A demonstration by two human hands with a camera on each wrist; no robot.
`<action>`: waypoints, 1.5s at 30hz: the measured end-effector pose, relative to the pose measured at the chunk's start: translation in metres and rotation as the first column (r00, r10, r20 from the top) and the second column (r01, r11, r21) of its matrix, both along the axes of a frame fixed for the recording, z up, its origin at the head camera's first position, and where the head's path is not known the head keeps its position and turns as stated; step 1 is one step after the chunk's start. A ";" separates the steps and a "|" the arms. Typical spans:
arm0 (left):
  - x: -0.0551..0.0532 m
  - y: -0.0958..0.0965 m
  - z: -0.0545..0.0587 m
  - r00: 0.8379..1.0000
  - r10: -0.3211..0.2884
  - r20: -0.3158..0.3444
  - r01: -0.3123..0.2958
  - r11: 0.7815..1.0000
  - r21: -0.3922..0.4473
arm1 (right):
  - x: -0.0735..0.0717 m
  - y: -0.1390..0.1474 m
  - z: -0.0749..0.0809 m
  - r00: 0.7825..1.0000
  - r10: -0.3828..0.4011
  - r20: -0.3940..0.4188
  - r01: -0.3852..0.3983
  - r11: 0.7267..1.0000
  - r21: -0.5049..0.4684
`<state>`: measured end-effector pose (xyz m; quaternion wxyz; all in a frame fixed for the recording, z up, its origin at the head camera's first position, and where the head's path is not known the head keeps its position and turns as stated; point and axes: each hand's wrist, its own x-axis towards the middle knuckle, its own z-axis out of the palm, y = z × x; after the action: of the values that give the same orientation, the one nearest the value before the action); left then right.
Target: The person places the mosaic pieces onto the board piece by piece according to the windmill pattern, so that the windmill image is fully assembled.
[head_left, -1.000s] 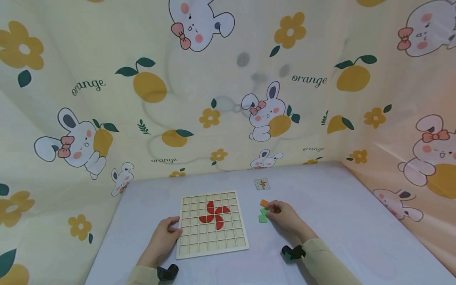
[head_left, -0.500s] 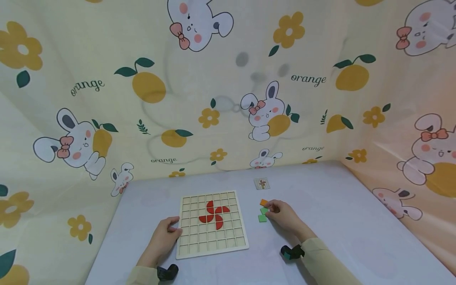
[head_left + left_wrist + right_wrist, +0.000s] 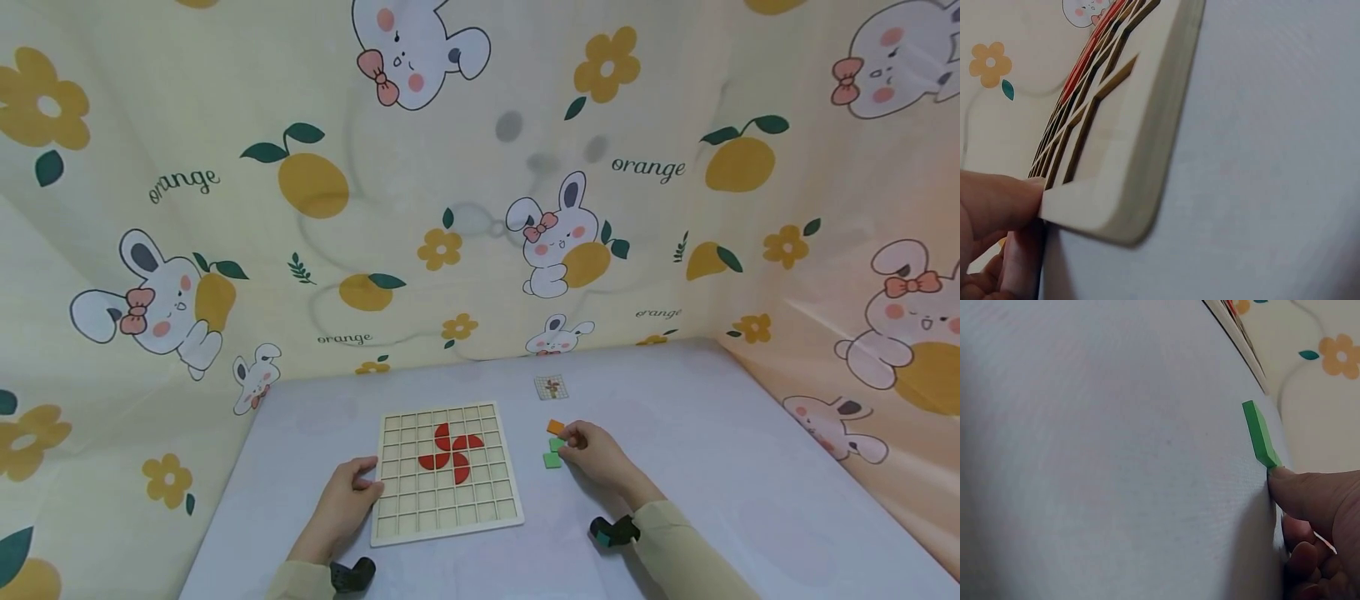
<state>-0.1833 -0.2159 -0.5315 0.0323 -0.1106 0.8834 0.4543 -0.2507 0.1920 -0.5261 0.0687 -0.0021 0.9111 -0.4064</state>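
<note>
My left hand (image 3: 347,502) holds the left edge of a pale square grid board (image 3: 405,522). In the left wrist view the thumb (image 3: 1007,199) lies on the board's rim near a rounded corner, with the other fingers curled below. Several red quarter-round pieces (image 3: 461,467) form a pinwheel in the board's cells. Right of the board, my right hand (image 3: 600,457) pinches at a green square tile (image 3: 556,445) that its fingertips partly cover. A second green tile (image 3: 552,460) lies just nearer, and an orange tile (image 3: 555,427) just beyond.
A small card (image 3: 552,387) with a printed red pinwheel on a grid lies behind the tiles. The white tabletop (image 3: 675,408) ends at a patterned cloth backdrop (image 3: 405,217) at the back and sides. Both wrists wear black camera mounts (image 3: 617,531).
Both hands, the board and the tiles stay nearly where they were. Only a slight shift of the whole head view shows.
</note>
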 end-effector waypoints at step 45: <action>0.000 0.003 -0.005 0.999 0.040 0.021 -0.040 0.999 0.013 | -0.012 -0.006 0.014 0.999 0.038 -0.013 -0.040 0.985 -0.167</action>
<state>-0.1837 -0.2131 -0.5365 0.0331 -0.1327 0.8775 0.4597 -0.2626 0.1860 -0.5119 0.0718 -0.0276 0.8740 -0.4797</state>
